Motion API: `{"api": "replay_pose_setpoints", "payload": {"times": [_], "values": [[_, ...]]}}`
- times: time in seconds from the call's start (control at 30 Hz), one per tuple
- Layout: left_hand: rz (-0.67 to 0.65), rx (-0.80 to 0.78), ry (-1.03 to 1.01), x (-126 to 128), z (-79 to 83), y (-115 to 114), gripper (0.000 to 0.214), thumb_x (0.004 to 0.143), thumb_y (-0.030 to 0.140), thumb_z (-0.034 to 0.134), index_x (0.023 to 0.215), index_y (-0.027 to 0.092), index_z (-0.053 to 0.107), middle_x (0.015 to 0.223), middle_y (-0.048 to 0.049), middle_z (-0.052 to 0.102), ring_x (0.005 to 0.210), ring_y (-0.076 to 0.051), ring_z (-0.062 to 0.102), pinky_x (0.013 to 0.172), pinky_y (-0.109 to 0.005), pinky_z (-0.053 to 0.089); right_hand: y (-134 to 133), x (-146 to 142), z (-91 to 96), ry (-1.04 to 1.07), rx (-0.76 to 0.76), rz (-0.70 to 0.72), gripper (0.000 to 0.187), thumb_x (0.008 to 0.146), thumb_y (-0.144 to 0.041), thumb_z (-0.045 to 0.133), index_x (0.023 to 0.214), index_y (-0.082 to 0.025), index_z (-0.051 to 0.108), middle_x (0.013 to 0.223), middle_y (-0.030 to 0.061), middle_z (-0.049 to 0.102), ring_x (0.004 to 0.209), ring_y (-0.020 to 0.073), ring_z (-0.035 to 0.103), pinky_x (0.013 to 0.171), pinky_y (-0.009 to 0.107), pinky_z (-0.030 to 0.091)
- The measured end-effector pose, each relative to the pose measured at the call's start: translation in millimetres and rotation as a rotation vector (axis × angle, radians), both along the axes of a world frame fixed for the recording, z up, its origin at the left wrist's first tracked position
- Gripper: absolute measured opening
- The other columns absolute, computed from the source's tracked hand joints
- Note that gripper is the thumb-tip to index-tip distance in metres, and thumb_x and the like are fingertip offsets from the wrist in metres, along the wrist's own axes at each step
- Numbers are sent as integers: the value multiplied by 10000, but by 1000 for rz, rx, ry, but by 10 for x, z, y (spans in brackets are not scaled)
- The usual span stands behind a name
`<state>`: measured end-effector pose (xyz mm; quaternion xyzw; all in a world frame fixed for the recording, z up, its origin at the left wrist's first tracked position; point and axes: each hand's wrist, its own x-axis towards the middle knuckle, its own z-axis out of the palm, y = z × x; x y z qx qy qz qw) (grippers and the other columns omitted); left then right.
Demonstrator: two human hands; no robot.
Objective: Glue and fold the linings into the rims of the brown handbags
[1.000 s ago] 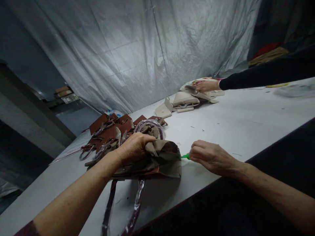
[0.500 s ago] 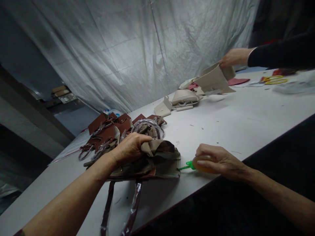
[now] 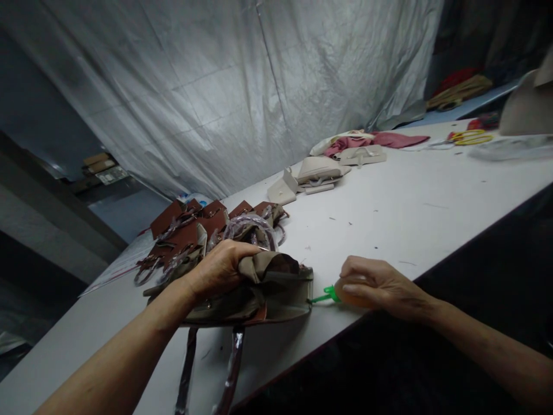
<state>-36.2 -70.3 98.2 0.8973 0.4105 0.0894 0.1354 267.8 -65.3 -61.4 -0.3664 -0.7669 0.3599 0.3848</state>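
The left hand (image 3: 220, 268) is being clenched on the bag (image 3: 287, 297); the right hand (image 3: 380, 285) is being curled just beside it.
From the bag's near left, the bare left forearm (image 3: 129, 351) is being extended on a slant up to it, the left wrist (image 3: 184, 295) being held nearly straight. The back of that hand is being turned upward above the bag, its fingertips being hidden, its thumb (image 3: 249, 249) being pointed toward the bag's right end. From the bag's near right, the bare right forearm (image 3: 484, 343) is being reached inward; there the fingers are being folded into a grip, apart from the bag, the right thumb (image 3: 358, 289) being aimed toward it.
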Motion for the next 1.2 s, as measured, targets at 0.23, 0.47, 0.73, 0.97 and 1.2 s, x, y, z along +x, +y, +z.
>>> {"api": "replay_pose_setpoints", "payload": {"times": [0.23,0.47,0.73,0.97,1.2], "values": [[2,56,74,-9,-49,-70,121,707,104,543,718,136,660,625,40,565,596,-78,495,576,-160,343,-29,-34,44,-17,75,-62,172,850,-355,588,802,-192,612,801,31,609,738,177,581,686,307,449],[-12,42,106,-26,-156,-254,128,732,158,583,813,158,683,743,-2,653,678,-124,576,620,-192,391,-35,-54,15,1,64,-122,175,857,-363,567,839,-195,611,835,44,627,776,191,588,730,327,455],[-13,-8,-8,-115,-427,-474,195,765,141,586,923,175,695,939,-55,703,877,-181,639,757,-244,463,-190,-73,95,30,7,-89,176,849,-362,569,822,-193,615,807,29,619,763,184,584,699,309,451],[-33,5,-78,-142,-579,-522,261,752,110,598,978,187,704,992,-47,721,950,-183,649,841,-256,479,-319,-126,192,-68,41,-17,136,862,-318,555,801,-197,560,776,16,588,707,159,558,661,294,442],[-6,19,-123,-100,-636,-580,190,780,175,616,942,183,715,959,-41,729,925,-177,659,825,-253,487,-322,-189,308,-155,116,-20,118,859,-279,554,772,-203,530,781,13,574,701,152,548,651,283,426]]}}
